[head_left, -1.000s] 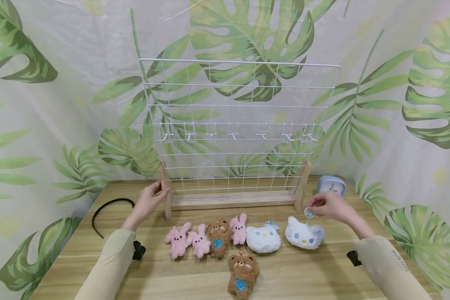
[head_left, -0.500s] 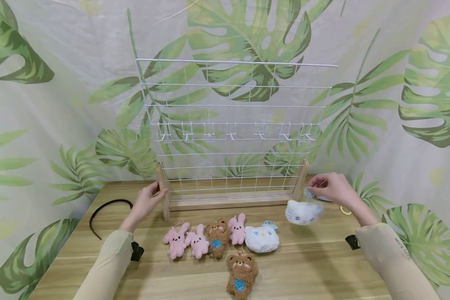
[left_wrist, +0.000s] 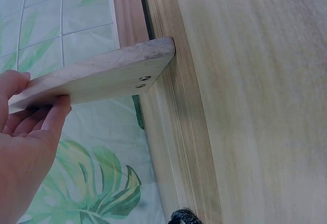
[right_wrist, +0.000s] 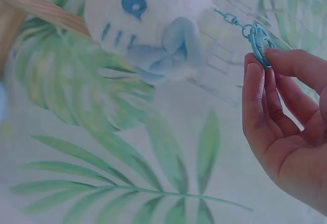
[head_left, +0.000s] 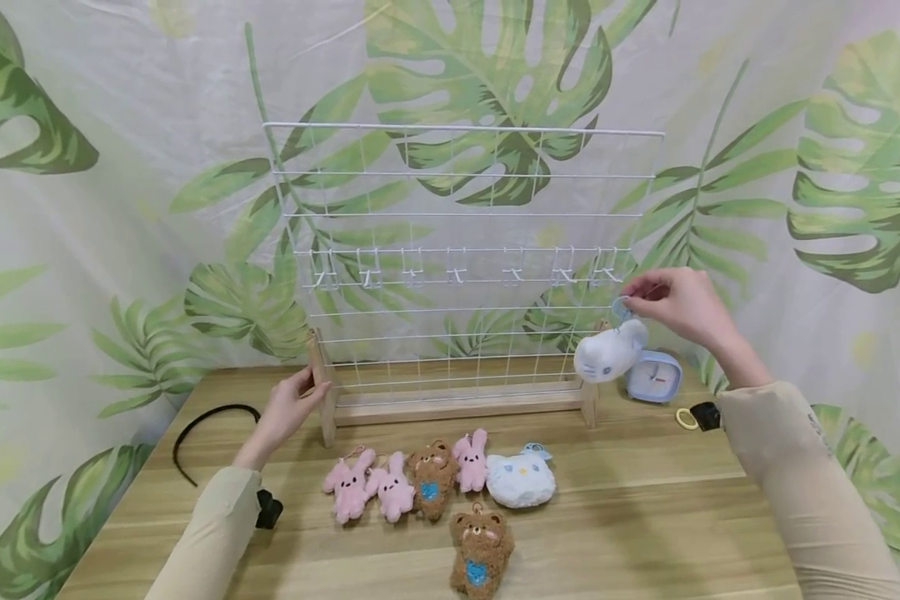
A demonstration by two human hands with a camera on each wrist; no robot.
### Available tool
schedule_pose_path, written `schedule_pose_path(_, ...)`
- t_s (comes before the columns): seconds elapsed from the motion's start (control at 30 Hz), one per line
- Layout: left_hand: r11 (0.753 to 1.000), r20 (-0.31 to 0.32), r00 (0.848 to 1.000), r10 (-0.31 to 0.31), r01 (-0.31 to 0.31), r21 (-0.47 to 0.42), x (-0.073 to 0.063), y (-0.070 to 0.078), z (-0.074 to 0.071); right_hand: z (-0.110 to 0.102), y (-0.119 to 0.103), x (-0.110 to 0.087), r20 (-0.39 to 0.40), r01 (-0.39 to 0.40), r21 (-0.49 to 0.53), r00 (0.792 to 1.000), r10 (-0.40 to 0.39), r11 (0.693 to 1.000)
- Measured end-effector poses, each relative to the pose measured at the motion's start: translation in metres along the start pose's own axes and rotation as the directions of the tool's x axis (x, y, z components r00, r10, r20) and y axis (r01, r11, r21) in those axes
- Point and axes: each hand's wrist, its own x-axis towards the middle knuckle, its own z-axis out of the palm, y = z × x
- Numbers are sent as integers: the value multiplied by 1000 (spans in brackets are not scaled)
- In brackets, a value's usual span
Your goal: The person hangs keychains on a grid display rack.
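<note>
In the head view my right hand (head_left: pixel 678 307) holds a white plush cat keychain (head_left: pixel 609 353) in the air at the rack's right side. Thumb and fingertips pinch its blue key ring (right_wrist: pixel 260 45), and the cat's head dangles from a short chain with a blue bow (right_wrist: pixel 179 50) showing. My left hand (head_left: pixel 288 408) grips the left wooden leg (left_wrist: pixel 102 73) of a white wire grid rack (head_left: pixel 450 312), thumb on one side and fingers on the other. A row of several white hooks (head_left: pixel 456 275) hangs across the grid.
Before the rack lie pink bunny plushes (head_left: pixel 350 486), brown bear plushes (head_left: pixel 482 550) and another white cat plush (head_left: pixel 521 479). A blue clock (head_left: pixel 654 377) stands behind the hanging cat. At right is a yellow ring (head_left: pixel 686 419); a black cord (head_left: pixel 210 417) lies left.
My right hand has lifted the white cat keychain off the table and raised it toward hook height. The left hand stays on the wooden leg.
</note>
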Motion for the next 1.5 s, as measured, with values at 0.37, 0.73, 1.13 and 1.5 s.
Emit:
schedule_pose_path(0.37, 1000, -5, 1000, -4, 4, 2, -1, 0, -2, -20, -14, 17, -57, -4, -25, 998, 2, 1000)
schedule_pose_path(0.73, 1000, 4, 1000, -17, 17, -13, -3, 0, -1, -14, -6, 30, 10, -45, 0, 999, 45, 999)
schedule_pose_path(1.13, 1000, -2, 1000, -4, 4, -23, -2, -2, 1, -7, 4, 39, 60, -85, 63, 995, 81, 994)
schedule_pose_path(1.5, 1000, -6, 1000, -7, 7, -21, -2, -1, 0, 0, 2, 41, 46, -109, 63, 993, 106, 992)
